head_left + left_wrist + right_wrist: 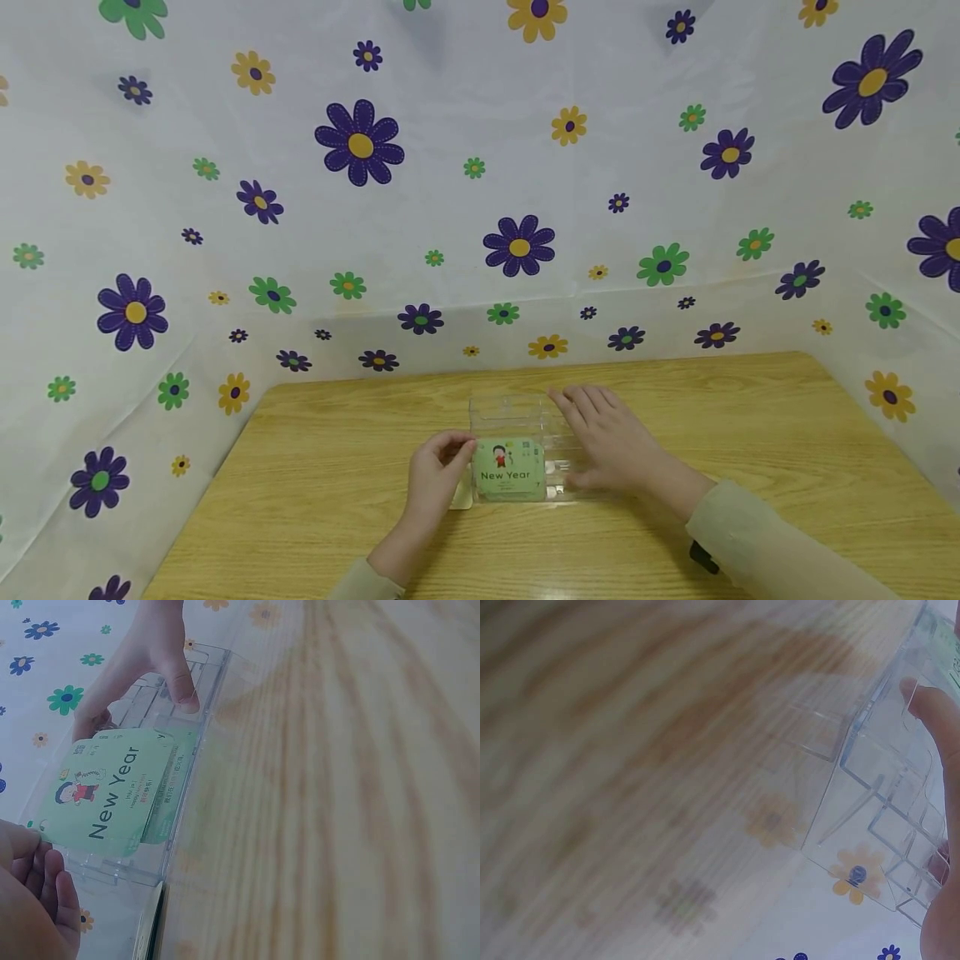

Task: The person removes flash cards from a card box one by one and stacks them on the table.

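Observation:
A green card [510, 467] printed "New Year" stands at the front of a clear plastic card holder [506, 407] with stepped slots. My left hand [435, 475] pinches the card's left edge between thumb and fingers. In the left wrist view, the card [105, 791] leans in front of another green card [178, 787]. My right hand [611, 442] grips the holder's right part, thumb toward the front and fingers reaching to the back. The right wrist view shows the thumb [934, 712] against the clear plastic; the fingers are mostly hidden there.
A pale, thin card-like stack [462, 493] lies just left of the holder, partly behind my left hand. All of this is on a wood-grain table [322, 517]. A white cloth [442, 208] with flowers hangs behind and at both sides.

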`<move>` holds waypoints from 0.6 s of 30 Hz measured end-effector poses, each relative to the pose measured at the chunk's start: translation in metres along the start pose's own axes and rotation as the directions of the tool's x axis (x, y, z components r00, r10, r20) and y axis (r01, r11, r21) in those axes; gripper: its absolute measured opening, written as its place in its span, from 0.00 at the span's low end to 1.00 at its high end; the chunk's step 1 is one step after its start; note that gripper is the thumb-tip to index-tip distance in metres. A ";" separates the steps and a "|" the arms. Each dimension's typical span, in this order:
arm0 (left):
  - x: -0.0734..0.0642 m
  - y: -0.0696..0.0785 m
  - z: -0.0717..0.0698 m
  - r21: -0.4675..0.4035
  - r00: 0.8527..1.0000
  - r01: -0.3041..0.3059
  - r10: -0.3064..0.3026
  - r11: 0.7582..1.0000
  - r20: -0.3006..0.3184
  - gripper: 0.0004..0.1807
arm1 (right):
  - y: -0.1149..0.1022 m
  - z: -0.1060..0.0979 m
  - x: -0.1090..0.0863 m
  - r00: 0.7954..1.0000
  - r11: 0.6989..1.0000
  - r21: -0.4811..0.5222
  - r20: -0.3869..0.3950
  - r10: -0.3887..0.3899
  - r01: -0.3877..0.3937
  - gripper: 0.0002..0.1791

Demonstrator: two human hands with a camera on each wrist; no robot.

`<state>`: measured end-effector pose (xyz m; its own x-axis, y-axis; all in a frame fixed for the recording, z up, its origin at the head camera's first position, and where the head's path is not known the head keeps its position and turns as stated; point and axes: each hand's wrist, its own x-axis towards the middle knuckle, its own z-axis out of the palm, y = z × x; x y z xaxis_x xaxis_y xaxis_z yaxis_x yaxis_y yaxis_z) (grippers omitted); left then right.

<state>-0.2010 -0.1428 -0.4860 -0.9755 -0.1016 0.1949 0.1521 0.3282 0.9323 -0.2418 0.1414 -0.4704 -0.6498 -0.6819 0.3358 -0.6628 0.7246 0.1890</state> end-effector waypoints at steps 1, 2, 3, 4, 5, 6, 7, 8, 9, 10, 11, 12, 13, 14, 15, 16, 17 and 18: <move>0.000 0.000 0.000 -0.001 1.000 -0.003 0.003 1.000 -0.001 0.04 | 0.000 0.000 0.000 1.000 1.000 -0.001 0.000 0.000 0.000 0.70; 0.000 0.000 0.000 -0.002 1.000 -0.008 0.008 1.000 -0.003 0.04 | 0.000 0.000 0.000 1.000 1.000 -0.001 -0.001 0.000 0.000 0.70; 0.000 0.000 0.000 -0.004 1.000 -0.015 0.015 1.000 -0.006 0.04 | 0.000 0.000 0.000 1.000 1.000 -0.002 -0.001 0.000 0.000 0.70; 0.000 0.000 0.000 -0.006 1.000 -0.021 0.021 1.000 -0.008 0.04 | 0.000 0.000 0.000 1.000 1.000 -0.005 0.000 0.001 -0.001 0.70; 0.000 0.001 0.000 -0.008 0.999 -0.034 0.034 0.999 -0.010 0.04 | 0.000 0.000 0.000 1.000 1.000 -0.006 0.001 0.001 -0.001 0.70; 0.000 0.001 0.000 -0.012 0.999 -0.041 0.041 0.999 -0.011 0.04 | 0.000 0.000 0.000 1.000 1.000 -0.005 0.001 0.002 -0.002 0.70; 0.000 0.001 0.000 -0.019 0.999 -0.044 0.044 0.999 -0.015 0.04 | 0.000 0.000 0.000 1.000 1.000 -0.004 0.002 0.002 -0.002 0.70; -0.001 0.001 0.000 -0.026 0.999 -0.049 0.048 0.998 -0.018 0.04 | 0.000 0.000 0.000 1.000 1.000 -0.002 0.002 0.003 -0.003 0.70; -0.001 0.002 0.000 -0.036 0.999 -0.048 0.047 0.998 -0.021 0.04 | 0.000 0.000 0.000 1.000 1.000 0.000 0.003 0.003 -0.003 0.70; -0.001 0.002 0.000 -0.042 0.999 -0.047 0.046 0.998 -0.023 0.04 | 0.000 0.000 0.000 1.000 1.000 0.002 0.005 0.004 -0.004 0.70; -0.001 0.002 -0.001 -0.044 0.998 -0.052 0.051 0.998 -0.025 0.05 | 0.000 0.000 0.000 1.000 1.000 0.004 0.005 0.004 -0.004 0.70; -0.001 0.002 -0.001 -0.050 0.999 -0.046 0.044 0.998 -0.029 0.05 | 0.000 0.000 0.000 1.000 1.000 0.007 0.006 0.004 -0.004 0.71; -0.001 0.003 -0.001 -0.053 0.998 -0.047 0.046 0.997 -0.032 0.05 | 0.000 0.000 0.000 1.000 1.000 0.006 0.007 0.005 -0.005 0.71; -0.001 0.003 -0.001 -0.054 0.998 -0.050 0.048 0.997 -0.034 0.05 | 0.000 0.000 0.000 1.000 1.000 0.005 0.007 0.006 -0.006 0.71; -0.001 0.004 -0.001 -0.055 0.998 -0.050 0.048 0.997 -0.035 0.05 | 0.000 0.000 0.000 1.000 1.000 0.003 0.007 0.006 -0.006 0.71; -0.001 0.004 -0.001 -0.054 0.998 -0.052 0.050 0.997 -0.036 0.06 | 0.000 0.000 0.000 1.000 1.000 0.002 0.007 0.006 -0.006 0.72; -0.001 0.005 -0.002 -0.057 0.998 -0.052 0.050 0.997 -0.037 0.06 | 0.000 0.000 0.000 1.000 1.000 0.002 0.005 0.006 -0.006 0.72; -0.001 0.005 -0.002 -0.062 0.998 -0.045 0.043 0.997 -0.039 0.06 | 0.000 0.000 0.000 1.000 1.000 0.002 0.004 0.006 -0.006 0.72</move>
<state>-0.1985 -0.1430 -0.4809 -0.9613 -0.1239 0.2461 0.2053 0.2738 0.9396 -0.2422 0.1412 -0.4706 -0.6554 -0.6780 0.3328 -0.6594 0.7286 0.1855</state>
